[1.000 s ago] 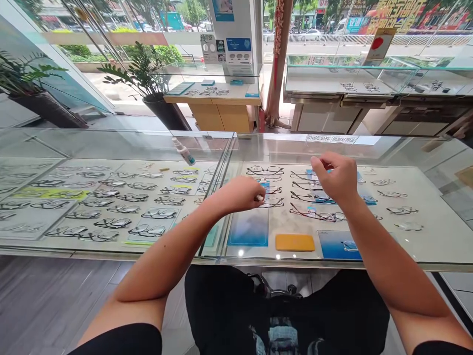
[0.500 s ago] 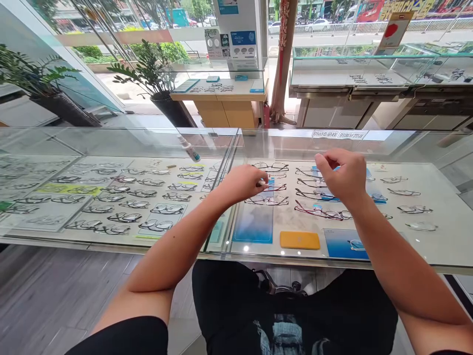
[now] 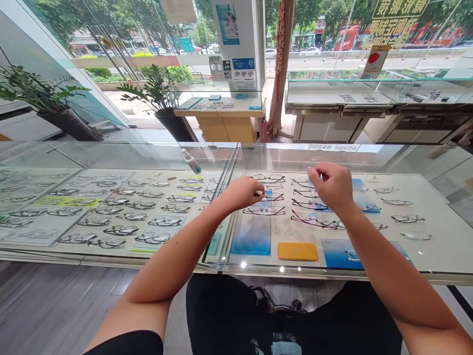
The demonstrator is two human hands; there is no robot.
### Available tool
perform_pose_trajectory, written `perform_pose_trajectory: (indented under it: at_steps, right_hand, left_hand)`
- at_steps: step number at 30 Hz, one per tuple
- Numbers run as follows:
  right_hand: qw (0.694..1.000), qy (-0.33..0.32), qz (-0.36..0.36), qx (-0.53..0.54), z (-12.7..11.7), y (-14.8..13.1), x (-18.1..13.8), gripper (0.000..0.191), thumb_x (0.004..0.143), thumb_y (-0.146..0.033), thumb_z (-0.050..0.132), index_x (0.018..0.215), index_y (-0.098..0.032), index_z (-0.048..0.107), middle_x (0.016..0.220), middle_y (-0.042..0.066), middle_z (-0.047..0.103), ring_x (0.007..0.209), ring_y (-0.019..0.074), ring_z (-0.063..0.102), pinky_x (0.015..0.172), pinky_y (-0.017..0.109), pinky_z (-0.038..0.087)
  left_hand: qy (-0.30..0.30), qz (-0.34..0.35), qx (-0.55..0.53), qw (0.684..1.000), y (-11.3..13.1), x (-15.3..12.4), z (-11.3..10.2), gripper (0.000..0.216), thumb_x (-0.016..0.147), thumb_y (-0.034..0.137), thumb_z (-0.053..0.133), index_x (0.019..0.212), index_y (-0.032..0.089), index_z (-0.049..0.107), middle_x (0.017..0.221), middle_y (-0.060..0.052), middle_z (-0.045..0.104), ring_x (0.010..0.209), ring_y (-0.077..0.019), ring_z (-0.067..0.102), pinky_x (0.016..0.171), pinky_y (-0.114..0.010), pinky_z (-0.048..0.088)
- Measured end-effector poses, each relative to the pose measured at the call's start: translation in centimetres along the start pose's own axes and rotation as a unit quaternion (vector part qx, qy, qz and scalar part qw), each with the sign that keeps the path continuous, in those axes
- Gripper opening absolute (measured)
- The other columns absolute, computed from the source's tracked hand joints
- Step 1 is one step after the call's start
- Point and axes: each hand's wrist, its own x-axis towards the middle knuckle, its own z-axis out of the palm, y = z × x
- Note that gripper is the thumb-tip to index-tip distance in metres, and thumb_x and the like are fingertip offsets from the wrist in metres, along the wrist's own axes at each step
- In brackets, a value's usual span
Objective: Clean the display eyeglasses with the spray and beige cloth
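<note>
My left hand (image 3: 242,193) hovers over the glass counter (image 3: 406,162) with its fingers curled; a small white thing shows at the fingertips, too small to name. My right hand (image 3: 330,187) is raised a little to the right, fingers bent in a pinch, and whatever it holds is hidden. Beneath the glass, between and under both hands, lie rows of spectacle frames (image 3: 264,210). A thin reddish frame (image 3: 318,222) rests just below my right wrist.
A small spray bottle (image 3: 191,161) lies on the glass to the left. An orange pad (image 3: 297,251) and blue cards (image 3: 249,234) sit inside the case near the front edge. Potted plants (image 3: 162,98) and further display cases (image 3: 354,93) stand behind.
The camera tilted up slightly, so the counter sits lower in view. Both hands stay over the same spot; the right hand has dropped a little toward the glass.
</note>
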Motion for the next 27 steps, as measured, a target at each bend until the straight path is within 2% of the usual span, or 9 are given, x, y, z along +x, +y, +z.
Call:
perform_pose_trajectory:
  at_steps: [3, 6, 11, 13, 16, 18, 20, 24, 27]
  right_hand:
    - [1.0, 0.008, 0.004, 0.027, -0.2, 0.3, 0.1, 0.04, 0.095, -0.041, 0.06, 0.06, -0.026, 0.049, 0.056, -0.001, 0.051, 0.057, 0.0166, 0.043, 0.062, 0.036, 0.034]
    - [0.999, 0.018, 0.004, 0.046, -0.6, 0.0, 0.6, 0.041, 0.094, -0.04, 0.06, 0.057, -0.026, 0.049, 0.056, -0.002, 0.05, 0.058, 0.0166, 0.042, 0.062, 0.036, 0.035]
    - [0.997, 0.009, -0.051, 0.052, -1.9, -3.5, 3.5, 0.045, 0.094, -0.039, 0.061, 0.055, -0.026, 0.043, 0.054, -0.003, 0.044, 0.056, 0.0153, 0.038, 0.061, 0.036, 0.033]
    - [0.994, 0.028, -0.081, 0.07, -2.5, -5.8, 5.1, 0.045, 0.096, -0.039, 0.063, 0.056, -0.025, 0.048, 0.055, -0.002, 0.049, 0.057, 0.0154, 0.042, 0.061, 0.037, 0.036]
    - [0.984, 0.064, -0.108, 0.127, -3.4, -9.3, 6.8, 0.044, 0.101, -0.04, 0.064, 0.06, -0.025, 0.058, 0.059, 0.0, 0.059, 0.059, 0.0168, 0.052, 0.062, 0.037, 0.042]
    - [0.976, 0.071, -0.113, 0.171, -3.6, -10.9, 7.2, 0.042, 0.104, -0.04, 0.064, 0.064, -0.026, 0.063, 0.062, 0.001, 0.064, 0.061, 0.0174, 0.057, 0.062, 0.037, 0.046]
    - [0.972, 0.065, -0.119, 0.192, -3.4, -11.6, 7.2, 0.042, 0.104, -0.04, 0.065, 0.065, -0.025, 0.066, 0.064, 0.001, 0.067, 0.062, 0.0174, 0.061, 0.064, 0.037, 0.049]
    - [0.97, 0.027, -0.11, 0.214, -2.4, -11.2, 7.0, 0.037, 0.101, -0.041, 0.069, 0.067, -0.025, 0.071, 0.068, 0.001, 0.073, 0.066, 0.0176, 0.066, 0.068, 0.038, 0.054]
    - [0.964, 0.013, -0.089, 0.252, -1.8, -10.5, 7.2, 0.026, 0.098, -0.04, 0.073, 0.077, -0.025, 0.076, 0.075, 0.0, 0.078, 0.072, 0.0179, 0.071, 0.074, 0.038, 0.061]
  left_hand:
    - [0.044, 0.02, -0.052, 0.997, -0.4, -0.6, -1.0, 0.021, 0.097, 0.032, 0.066, 0.094, 0.022, 0.084, 0.091, -0.007, 0.086, 0.083, -0.023, 0.075, 0.071, -0.031, 0.045]
    - [0.116, 0.042, -0.16, 0.979, -0.3, -1.1, -2.7, 0.02, 0.097, 0.035, 0.067, 0.088, 0.02, 0.078, 0.087, -0.006, 0.081, 0.078, -0.0186, 0.071, 0.074, -0.029, 0.049]
    - [0.254, 0.09, -0.299, 0.915, 1.5, -1.1, -7.9, 0.023, 0.096, 0.04, 0.073, 0.085, 0.019, 0.074, 0.094, -0.007, 0.075, 0.084, -0.0152, 0.067, 0.074, -0.028, 0.052]
    - [0.313, 0.104, -0.335, 0.882, 2.6, -0.8, -10.3, 0.023, 0.094, 0.042, 0.077, 0.088, 0.02, 0.075, 0.097, -0.007, 0.076, 0.084, -0.0149, 0.067, 0.074, -0.028, 0.053]
    - [0.381, 0.105, -0.403, 0.826, 4.1, -0.6, -12.9, 0.024, 0.093, 0.044, 0.08, 0.089, 0.022, 0.073, 0.086, -0.003, 0.074, 0.073, -0.0138, 0.064, 0.067, -0.029, 0.053]
    - [0.404, 0.099, -0.441, 0.795, 4.8, -0.7, -13.4, 0.024, 0.094, 0.045, 0.081, 0.09, 0.023, 0.073, 0.08, -0.001, 0.071, 0.068, -0.0128, 0.061, 0.063, -0.028, 0.051]
    - [0.402, 0.095, -0.47, 0.78, 5.0, -0.8, -13.2, 0.024, 0.096, 0.046, 0.082, 0.091, 0.024, 0.073, 0.083, 0.0, 0.072, 0.067, -0.0117, 0.06, 0.062, -0.028, 0.051]
    - [0.371, 0.075, -0.505, 0.775, 4.7, -0.7, -11.9, 0.029, 0.095, 0.052, 0.085, 0.092, 0.025, 0.074, 0.095, -0.003, 0.078, 0.073, -0.0122, 0.065, 0.066, -0.028, 0.056]
    - [0.354, 0.062, -0.534, 0.766, 4.4, -0.2, -11.2, 0.036, 0.09, 0.058, 0.088, 0.093, 0.025, 0.075, 0.096, -0.004, 0.079, 0.077, -0.0135, 0.067, 0.067, -0.029, 0.057]
